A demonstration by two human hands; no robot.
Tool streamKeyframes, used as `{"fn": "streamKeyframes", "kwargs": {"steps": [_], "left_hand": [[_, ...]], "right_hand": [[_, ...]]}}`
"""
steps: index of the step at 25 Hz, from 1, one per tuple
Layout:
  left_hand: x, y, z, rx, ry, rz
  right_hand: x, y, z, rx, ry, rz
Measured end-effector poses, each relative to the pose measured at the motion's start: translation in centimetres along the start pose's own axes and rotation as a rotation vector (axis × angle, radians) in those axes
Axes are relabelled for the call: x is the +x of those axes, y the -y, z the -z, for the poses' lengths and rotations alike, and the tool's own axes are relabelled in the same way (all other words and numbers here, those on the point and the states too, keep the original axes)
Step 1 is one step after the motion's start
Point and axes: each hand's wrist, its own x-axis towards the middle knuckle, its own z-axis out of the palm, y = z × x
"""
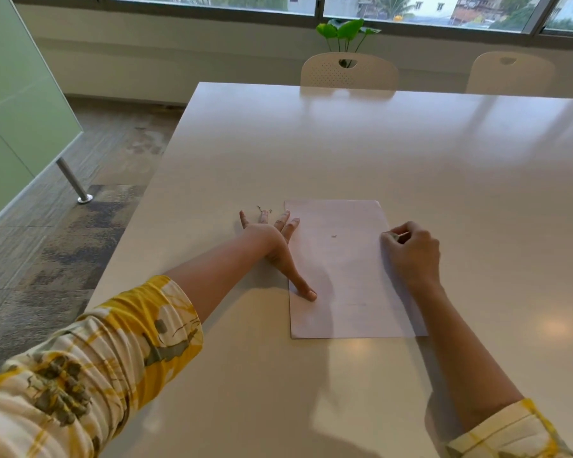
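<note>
While the paper [341, 269] lies on the table [411, 143], the left hand [272, 239] pins it, fingers spread.
The right hand [414, 252] pinches its right edge, fingers curled; a hard tug could skew it.

**White table bearing one sheet**

A wide, glossy white table [411, 143] is carrying a sheet of paper [341, 276], which is lying flat not far from its left edge. A few tiny dark specks [264, 209] are sitting just left of the sheet's far corner

head-worn view, looking down, table [411, 143] close
</note>
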Motion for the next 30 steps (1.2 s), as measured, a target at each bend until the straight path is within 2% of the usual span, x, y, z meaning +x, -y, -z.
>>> {"fn": "streamKeyframes", "kwargs": {"steps": [2, 5, 6, 10, 12, 13, 15, 16, 17, 21, 23, 26, 28, 30], "left_hand": [[0.1, 0.0, 0.0, 0.003, 0.003, 0.001], [0.1, -0.2, 0.3, 0.029, 0.008, 0.020], [0.1, -0.3, 0.3, 0.035, 0.010, 0.026], [0.0, -0.4, 0.5, 0.020, 0.009, 0.021], [-0.1, -0.4, 0.5, 0.021, 0.008, 0.020], [0.0, -0.5, 0.5, 0.023, 0.011, 0.025], [-0.1, -0.6, 0.6, 0.041, 0.019, 0.031], [-0.1, -0.7, 0.6, 0.052, 0.019, 0.030], [0.0, -0.7, 0.6, 0.054, 0.017, 0.028], [-0.1, -0.5, 0.6, 0.019, 0.015, 0.019], [-0.1, -0.6, 0.8, 0.026, 0.021, 0.030], [0.0, -1.0, 0.9, 0.072, 0.023, 0.041], [0.0, -0.9, 0.9, 0.059, 0.022, 0.041], [-0.1, -0.8, 0.9, 0.035, 0.019, 0.039]], "right_hand": [[-0.5, 0.6, 0.0, -0.005, -0.012, 0.016], [-5.5, 2.8, -3.5, 0.092, 0.186, 0.248], [-6.2, 2.6, -3.8, 0.113, 0.196, 0.273], [-2.0, -0.6, 0.2, -0.036, -0.061, 0.038], [-2.0, 0.1, 0.5, -0.076, -0.086, 0.018], [-3.2, 1.3, -0.5, -0.038, -0.031, 0.085], [-7.4, 3.5, -3.4, 0.078, 0.227, 0.254], [-8.9, 3.8, -4.0, 0.112, 0.306, 0.308], [-9.0, 3.5, -3.8, 0.135, 0.295, 0.311], [-4.6, 0.7, 0.1, 0.015, -0.015, 0.033], [-5.2, 2.1, -1.0, 0.027, 0.006, 0.067], [-9.0, 4.6, -4.8, 0.118, 0.281, 0.286], [-7.5, 4.1, -4.1, 0.117, 0.229, 0.245], [-4.5, 2.4, -1.9, 0.005, 0.069, 0.136]]}}
